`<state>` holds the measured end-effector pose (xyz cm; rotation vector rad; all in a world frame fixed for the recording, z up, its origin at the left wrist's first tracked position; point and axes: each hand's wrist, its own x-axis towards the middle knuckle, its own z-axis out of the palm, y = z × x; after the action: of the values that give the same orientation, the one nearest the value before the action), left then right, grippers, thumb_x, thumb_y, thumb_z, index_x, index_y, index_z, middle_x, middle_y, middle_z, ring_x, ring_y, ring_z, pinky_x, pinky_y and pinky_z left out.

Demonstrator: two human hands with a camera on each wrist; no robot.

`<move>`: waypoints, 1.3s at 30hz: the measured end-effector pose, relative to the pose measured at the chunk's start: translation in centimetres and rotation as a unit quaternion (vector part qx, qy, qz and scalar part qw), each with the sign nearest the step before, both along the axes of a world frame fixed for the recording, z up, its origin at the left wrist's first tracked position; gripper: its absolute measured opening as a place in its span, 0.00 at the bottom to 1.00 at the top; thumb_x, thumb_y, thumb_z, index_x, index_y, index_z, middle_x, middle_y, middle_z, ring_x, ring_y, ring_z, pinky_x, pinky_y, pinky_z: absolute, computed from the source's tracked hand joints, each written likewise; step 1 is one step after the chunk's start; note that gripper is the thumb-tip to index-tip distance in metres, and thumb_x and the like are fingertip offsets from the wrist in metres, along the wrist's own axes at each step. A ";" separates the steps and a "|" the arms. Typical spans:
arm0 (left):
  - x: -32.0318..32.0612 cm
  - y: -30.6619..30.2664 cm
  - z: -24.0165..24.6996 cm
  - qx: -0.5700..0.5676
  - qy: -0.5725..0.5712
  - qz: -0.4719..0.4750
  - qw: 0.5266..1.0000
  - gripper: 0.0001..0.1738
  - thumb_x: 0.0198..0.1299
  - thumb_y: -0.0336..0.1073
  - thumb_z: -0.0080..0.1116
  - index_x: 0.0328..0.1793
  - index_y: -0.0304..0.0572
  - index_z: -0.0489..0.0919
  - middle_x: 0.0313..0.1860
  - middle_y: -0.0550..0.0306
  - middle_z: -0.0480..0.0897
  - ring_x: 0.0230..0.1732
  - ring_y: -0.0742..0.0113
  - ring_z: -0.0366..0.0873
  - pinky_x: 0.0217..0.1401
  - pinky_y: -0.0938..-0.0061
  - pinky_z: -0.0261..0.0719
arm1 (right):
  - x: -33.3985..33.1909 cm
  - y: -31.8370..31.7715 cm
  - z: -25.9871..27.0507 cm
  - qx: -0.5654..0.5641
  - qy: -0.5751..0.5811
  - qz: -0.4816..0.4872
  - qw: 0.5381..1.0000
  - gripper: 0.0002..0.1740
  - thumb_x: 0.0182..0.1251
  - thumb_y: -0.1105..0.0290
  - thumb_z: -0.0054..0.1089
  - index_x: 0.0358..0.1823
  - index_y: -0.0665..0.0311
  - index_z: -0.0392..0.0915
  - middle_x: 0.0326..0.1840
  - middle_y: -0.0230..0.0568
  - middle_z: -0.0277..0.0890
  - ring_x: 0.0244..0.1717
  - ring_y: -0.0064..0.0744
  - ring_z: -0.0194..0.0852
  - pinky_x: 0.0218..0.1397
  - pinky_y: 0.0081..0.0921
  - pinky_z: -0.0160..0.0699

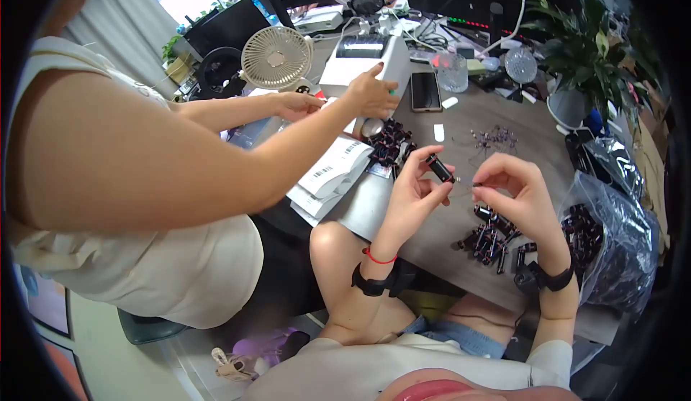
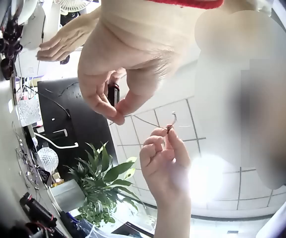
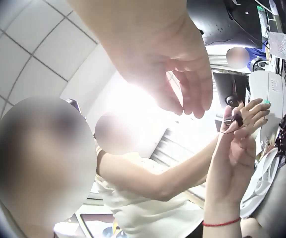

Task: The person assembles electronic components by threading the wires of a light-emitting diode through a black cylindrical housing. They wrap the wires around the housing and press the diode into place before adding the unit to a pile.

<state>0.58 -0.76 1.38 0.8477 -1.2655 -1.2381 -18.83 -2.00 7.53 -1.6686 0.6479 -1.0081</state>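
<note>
My left hand (image 1: pixel 412 198) grips a small, shiny black cylinder (image 1: pixel 440 169) with reddish edges, above the near part of the table. My right hand (image 1: pixel 524 191) is a short way to its right, thumb and forefinger pinching a thin wire (image 2: pixel 144 121). In the left wrist view the wire stretches between the two hands, its loose end curling up past the right fingertips. On the table below lies a pile of similar black cylinders (image 1: pixel 489 246). Thin wire pieces (image 1: pixel 497 138) are strewn farther back.
Another person's hand (image 1: pixel 373 93) reaches across at left, over a white printer (image 1: pixel 392 63). More black cylinders (image 1: pixel 389 142) sit beside white labelled packets (image 1: pixel 335 167). A clear plastic bag (image 1: pixel 619 235) with cylinders is at right. A phone (image 1: pixel 425 92) and potted plant (image 1: pixel 572 106) stand behind.
</note>
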 end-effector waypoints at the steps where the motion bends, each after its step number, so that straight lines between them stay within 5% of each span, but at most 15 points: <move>1: -0.3 -0.2 -0.1 0.004 0.022 0.008 1.000 0.30 0.58 0.20 0.56 0.66 0.41 0.61 0.50 0.53 0.76 0.39 0.74 0.79 0.43 0.81 0.77 | -0.2 0.0 0.2 0.007 -0.013 0.006 1.000 0.07 0.56 0.86 0.58 0.37 0.71 0.74 0.34 0.36 0.73 0.36 0.23 0.76 0.40 0.19 0.77; 14: -2.1 0.4 -0.5 0.026 0.224 -0.022 0.974 0.10 0.63 0.24 0.53 0.48 0.41 0.67 0.42 0.60 0.73 0.43 0.70 0.78 0.50 0.75 0.75 | -1.2 1.0 1.2 0.068 -0.153 -0.003 0.986 0.09 0.53 0.83 0.61 0.35 0.66 0.74 0.35 0.37 0.74 0.36 0.25 0.75 0.43 0.19 0.75; 23: -1.3 1.6 0.6 -0.031 0.172 0.078 0.981 0.21 0.60 0.21 0.55 0.60 0.36 0.69 0.41 0.62 0.74 0.46 0.72 0.77 0.57 0.72 0.74 | -0.8 0.8 0.4 0.065 -0.084 -0.027 0.994 0.09 0.55 0.81 0.62 0.36 0.65 0.74 0.38 0.34 0.76 0.42 0.22 0.75 0.47 0.19 0.73; 34: -0.6 2.6 1.7 -0.174 -0.043 0.159 0.971 0.23 0.58 0.20 0.58 0.61 0.33 0.70 0.60 0.50 0.75 0.48 0.70 0.76 0.50 0.81 0.76 | 1.3 0.7 -0.4 0.081 -0.087 0.023 0.993 0.07 0.57 0.82 0.60 0.37 0.68 0.74 0.40 0.34 0.70 0.44 0.21 0.70 0.49 0.18 0.68; 39: -0.9 3.5 2.2 -0.025 0.080 0.068 0.994 0.21 0.60 0.20 0.53 0.61 0.37 0.68 0.52 0.52 0.76 0.41 0.73 0.75 0.43 0.81 0.74 | 1.8 1.6 -0.4 0.103 -0.124 0.005 0.987 0.06 0.57 0.82 0.60 0.36 0.69 0.74 0.40 0.34 0.69 0.43 0.21 0.70 0.48 0.18 0.69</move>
<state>-0.33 2.78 3.54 0.7696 -1.0882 -1.1369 -16.99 -0.39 7.12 -1.3384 0.5565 -1.0824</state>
